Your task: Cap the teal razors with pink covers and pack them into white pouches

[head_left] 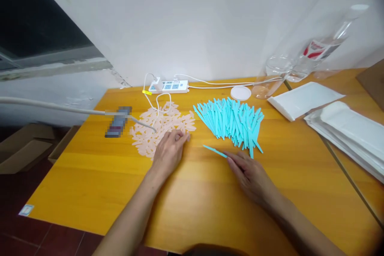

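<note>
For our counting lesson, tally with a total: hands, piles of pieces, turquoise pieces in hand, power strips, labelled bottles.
Hands: 2 (left hand, right hand)
Piles: 2 (pink pile, turquoise pile)
Held turquoise piece: 1
Power strip: 1
Labelled bottle: 1
Total: 7

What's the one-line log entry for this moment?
left grip: at pink pile, hold unclear | right grip: holding one turquoise piece | turquoise pile: beyond right grip

Turquoise sticks (223,118), pale pink pieces (144,144), yellow-brown wood-grained table (186,208), white power strip (183,85) with blue sockets (168,87)
</note>
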